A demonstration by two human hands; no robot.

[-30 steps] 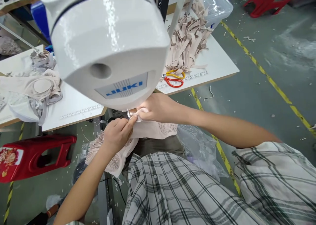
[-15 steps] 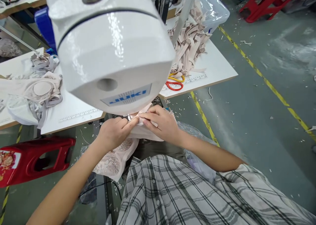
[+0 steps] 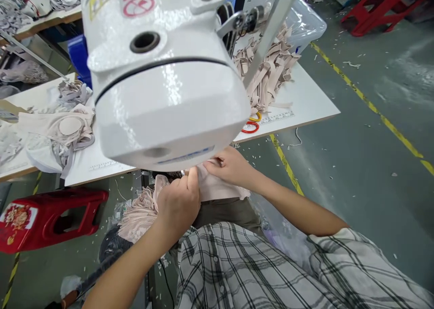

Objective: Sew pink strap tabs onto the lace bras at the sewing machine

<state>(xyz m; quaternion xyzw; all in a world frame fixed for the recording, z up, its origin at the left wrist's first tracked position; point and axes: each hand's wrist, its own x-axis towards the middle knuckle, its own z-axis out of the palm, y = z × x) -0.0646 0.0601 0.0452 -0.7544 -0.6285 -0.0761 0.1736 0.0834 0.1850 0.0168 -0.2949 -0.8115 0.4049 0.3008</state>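
A white sewing machine head (image 3: 172, 114) fills the upper middle and hides its needle area. Just below its front edge, my left hand (image 3: 179, 198) is closed on pale pink fabric, its fingers curled and the thumb side up. My right hand (image 3: 233, 166) pinches the same pink fabric (image 3: 217, 187) between thumb and fingers, slightly to the right. That cloth hangs toward my lap. Left of my left hand, a bunched lace part of pink fabric (image 3: 139, 214) hangs down. Some fingertips are hidden by the machine head.
Scissors with red and yellow handles (image 3: 251, 127) lie by a pile of beige strips (image 3: 271, 78) on the right tabletop (image 3: 312, 96). Beige bra pieces (image 3: 64, 133) lie on the left. A red stool (image 3: 61, 214) stands left; a clear plastic bin (image 3: 305, 22) is behind.
My left hand has moved right and turned upright on the fabric. The lace part at the left has bunched up and shifted left. The view has tilted, showing more of the machine's top.
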